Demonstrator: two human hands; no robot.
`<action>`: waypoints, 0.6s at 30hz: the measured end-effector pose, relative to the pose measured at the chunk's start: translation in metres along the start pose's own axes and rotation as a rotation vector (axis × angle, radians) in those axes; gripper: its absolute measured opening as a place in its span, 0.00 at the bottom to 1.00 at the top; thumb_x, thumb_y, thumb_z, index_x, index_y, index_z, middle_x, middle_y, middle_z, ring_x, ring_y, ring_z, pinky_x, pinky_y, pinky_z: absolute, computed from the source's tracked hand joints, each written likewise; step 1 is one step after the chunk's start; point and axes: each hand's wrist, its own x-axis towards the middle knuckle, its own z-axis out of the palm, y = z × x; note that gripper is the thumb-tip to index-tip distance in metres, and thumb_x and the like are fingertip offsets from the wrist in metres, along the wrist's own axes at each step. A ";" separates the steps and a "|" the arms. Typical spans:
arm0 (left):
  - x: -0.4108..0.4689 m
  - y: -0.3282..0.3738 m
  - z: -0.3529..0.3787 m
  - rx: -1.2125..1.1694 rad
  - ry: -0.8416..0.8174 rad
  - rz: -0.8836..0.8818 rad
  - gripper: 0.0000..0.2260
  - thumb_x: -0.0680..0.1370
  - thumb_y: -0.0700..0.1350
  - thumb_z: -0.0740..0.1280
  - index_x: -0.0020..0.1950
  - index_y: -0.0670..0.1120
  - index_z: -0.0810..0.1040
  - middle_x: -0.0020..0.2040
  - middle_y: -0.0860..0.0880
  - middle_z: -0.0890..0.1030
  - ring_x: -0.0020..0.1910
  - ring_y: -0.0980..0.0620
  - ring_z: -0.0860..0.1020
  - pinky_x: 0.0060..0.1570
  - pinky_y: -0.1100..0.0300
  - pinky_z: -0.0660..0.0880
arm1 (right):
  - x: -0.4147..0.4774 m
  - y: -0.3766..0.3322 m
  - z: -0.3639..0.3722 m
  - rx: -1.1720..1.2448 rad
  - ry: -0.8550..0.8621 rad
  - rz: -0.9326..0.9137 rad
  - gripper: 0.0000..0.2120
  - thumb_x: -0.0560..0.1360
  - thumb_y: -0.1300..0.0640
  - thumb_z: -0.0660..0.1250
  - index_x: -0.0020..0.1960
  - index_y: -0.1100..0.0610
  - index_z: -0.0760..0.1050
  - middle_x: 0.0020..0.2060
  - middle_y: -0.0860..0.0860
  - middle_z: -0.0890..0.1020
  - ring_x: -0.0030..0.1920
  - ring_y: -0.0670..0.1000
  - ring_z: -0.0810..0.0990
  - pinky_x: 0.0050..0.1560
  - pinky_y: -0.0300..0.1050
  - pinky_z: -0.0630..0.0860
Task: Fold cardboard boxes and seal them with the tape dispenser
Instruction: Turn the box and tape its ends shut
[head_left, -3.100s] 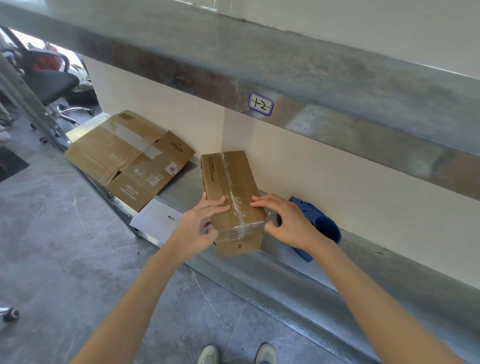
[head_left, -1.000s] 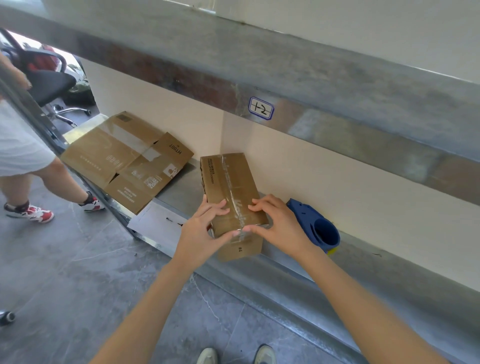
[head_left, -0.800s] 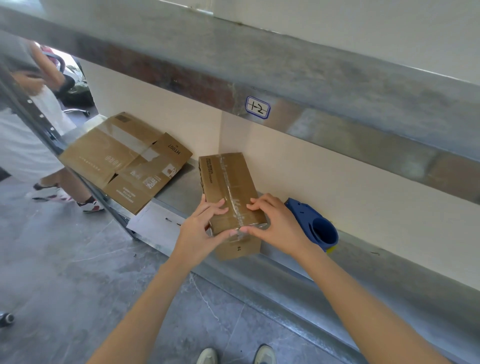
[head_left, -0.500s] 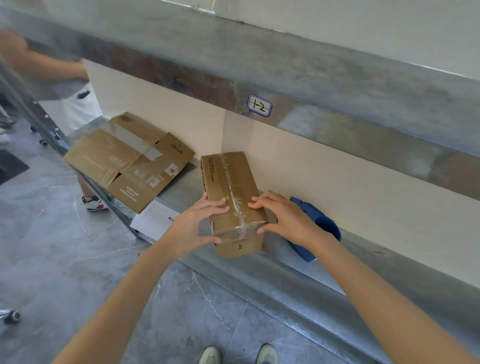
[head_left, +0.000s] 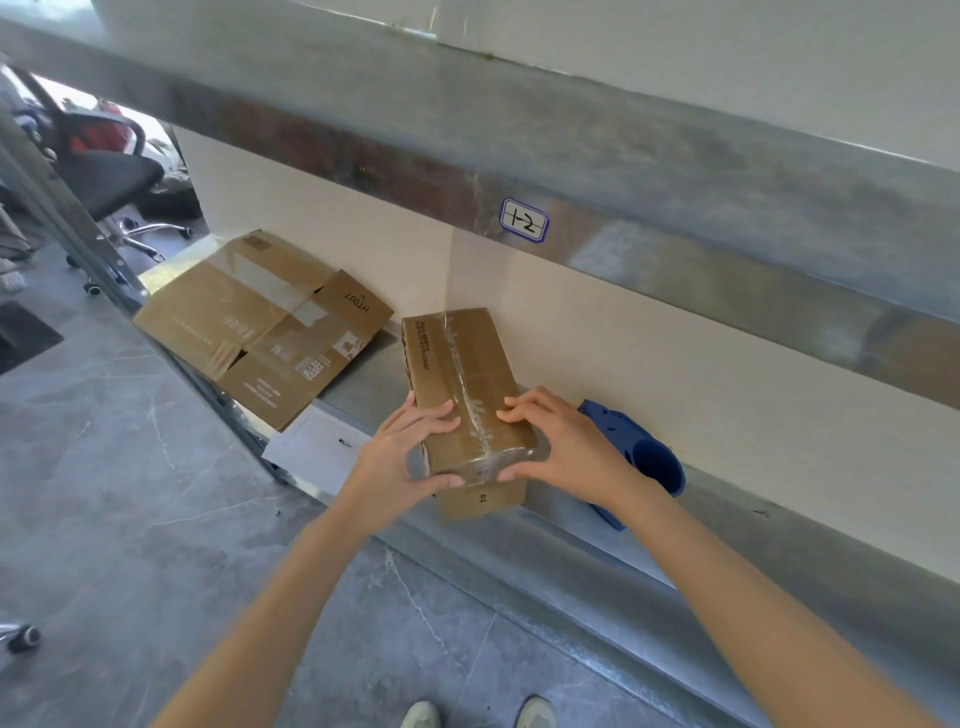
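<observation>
A small folded cardboard box (head_left: 457, 364) lies on a low metal shelf (head_left: 582, 551), a strip of clear tape running down its top and over its near end. My left hand (head_left: 400, 457) grips the box's near left corner, fingers on top and thumb on the front face. On the near right corner my right hand (head_left: 561, 447) holds it the same way, thumb pressing the tape end. The blue tape dispenser (head_left: 639, 457) lies on the shelf just right of my right hand, partly hidden by it.
A flattened cardboard box (head_left: 260, 322) lies at the shelf's left end, with a white paper sheet (head_left: 317, 449) at the shelf edge beside it. A wall and an upper shelf beam labelled "1-2" (head_left: 523, 220) stand behind. An office chair (head_left: 104, 182) is far left.
Both thumbs have slid apart along the box's near edge, smoothing the tape end. A person who walked past on the left is gone from view.
</observation>
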 end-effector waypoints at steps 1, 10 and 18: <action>0.000 0.001 0.004 -0.007 0.048 0.001 0.26 0.67 0.63 0.73 0.64 0.63 0.74 0.68 0.73 0.68 0.78 0.58 0.56 0.75 0.47 0.61 | 0.001 -0.003 0.004 -0.021 0.022 0.017 0.32 0.67 0.39 0.76 0.67 0.50 0.73 0.64 0.41 0.71 0.65 0.41 0.68 0.61 0.32 0.66; -0.001 -0.001 0.023 0.001 0.181 0.031 0.25 0.70 0.63 0.73 0.63 0.53 0.79 0.68 0.63 0.74 0.77 0.52 0.60 0.72 0.47 0.67 | -0.003 -0.012 0.012 0.010 0.099 0.071 0.30 0.71 0.42 0.73 0.68 0.54 0.74 0.65 0.43 0.72 0.64 0.43 0.70 0.64 0.41 0.70; 0.002 0.000 0.021 0.021 0.180 0.022 0.20 0.77 0.63 0.63 0.61 0.54 0.80 0.67 0.64 0.74 0.76 0.49 0.62 0.73 0.50 0.64 | 0.000 -0.016 0.030 0.294 0.261 0.204 0.19 0.71 0.48 0.76 0.59 0.52 0.79 0.59 0.37 0.72 0.62 0.40 0.72 0.64 0.40 0.70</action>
